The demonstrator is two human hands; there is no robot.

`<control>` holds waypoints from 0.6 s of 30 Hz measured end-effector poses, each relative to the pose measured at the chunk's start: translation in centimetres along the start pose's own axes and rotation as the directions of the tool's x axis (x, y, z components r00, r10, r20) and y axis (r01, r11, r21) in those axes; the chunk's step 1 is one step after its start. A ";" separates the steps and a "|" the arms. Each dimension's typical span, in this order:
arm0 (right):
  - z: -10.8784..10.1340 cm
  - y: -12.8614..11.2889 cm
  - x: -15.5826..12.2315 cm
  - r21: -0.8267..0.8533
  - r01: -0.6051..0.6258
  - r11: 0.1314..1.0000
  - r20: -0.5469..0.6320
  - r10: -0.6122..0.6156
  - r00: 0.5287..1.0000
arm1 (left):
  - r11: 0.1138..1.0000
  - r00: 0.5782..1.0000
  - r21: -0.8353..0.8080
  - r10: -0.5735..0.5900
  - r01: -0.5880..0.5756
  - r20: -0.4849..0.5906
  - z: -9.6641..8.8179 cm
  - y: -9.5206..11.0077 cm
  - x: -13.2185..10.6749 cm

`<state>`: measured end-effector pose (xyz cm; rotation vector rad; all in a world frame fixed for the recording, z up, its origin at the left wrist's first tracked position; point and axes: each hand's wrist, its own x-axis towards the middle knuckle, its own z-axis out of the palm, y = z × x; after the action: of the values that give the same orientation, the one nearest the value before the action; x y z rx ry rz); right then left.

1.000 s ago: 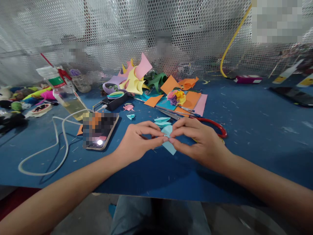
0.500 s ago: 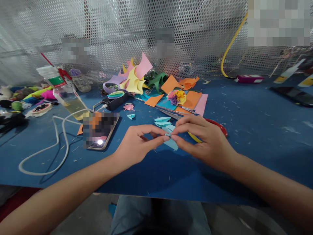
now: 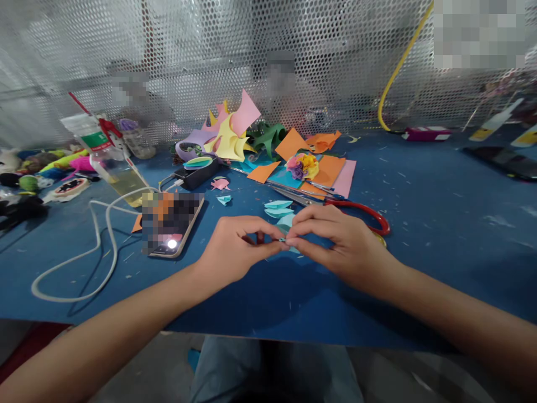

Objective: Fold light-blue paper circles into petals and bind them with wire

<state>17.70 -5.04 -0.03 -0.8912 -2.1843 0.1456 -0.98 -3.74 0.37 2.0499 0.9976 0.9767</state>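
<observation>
My left hand [image 3: 235,252] and my right hand [image 3: 335,243] meet fingertip to fingertip over the blue table [image 3: 440,235]. Both pinch a small light-blue paper piece [image 3: 287,224], which is mostly hidden by the fingers. Just behind them lie two more folded light-blue paper pieces [image 3: 277,209]. Red-handled scissors [image 3: 361,215] lie behind my right hand.
A phone [image 3: 170,224] with a white cable [image 3: 96,246] lies left of my hands. Behind are coloured paper sheets and scraps [image 3: 293,162], a paper flower [image 3: 302,166], a power bank [image 3: 197,173] and a plastic bottle [image 3: 104,154]. A perforated metal screen [image 3: 210,56] closes the back.
The light-blue paper stuck out below my fingers a second ago; now it is folded smaller and nearly covered. Both hands stay in the same place, fingers pressed closer.
</observation>
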 end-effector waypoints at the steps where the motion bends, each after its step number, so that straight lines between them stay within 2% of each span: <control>1: 0.0 0.0 0.0 0.003 -0.002 1.000 0.022 0.002 1.000 | 0.999 1.000 0.032 0.026 -0.026 -0.005 0.0 -0.1 -0.1; 6: 0.0 -0.1 -0.2 0.012 -0.012 1.000 0.077 0.011 0.997 | 0.982 0.991 0.134 0.132 -0.133 0.017 0.1 -0.3 -0.2; 12: -0.3 0.1 -0.2 0.012 0.020 1.000 0.029 -0.021 0.999 | 0.993 0.996 0.081 0.084 -0.087 0.044 0.2 -0.1 -0.1; 18: -0.3 0.1 -0.3 0.014 0.081 0.997 0.099 -0.082 0.992 | 0.990 0.997 0.118 0.073 -0.072 -0.002 0.3 -0.3 -0.3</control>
<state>18.14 -5.16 0.00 -0.8029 -2.3063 0.1633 -0.98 -3.91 -0.16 2.1947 1.0119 0.9827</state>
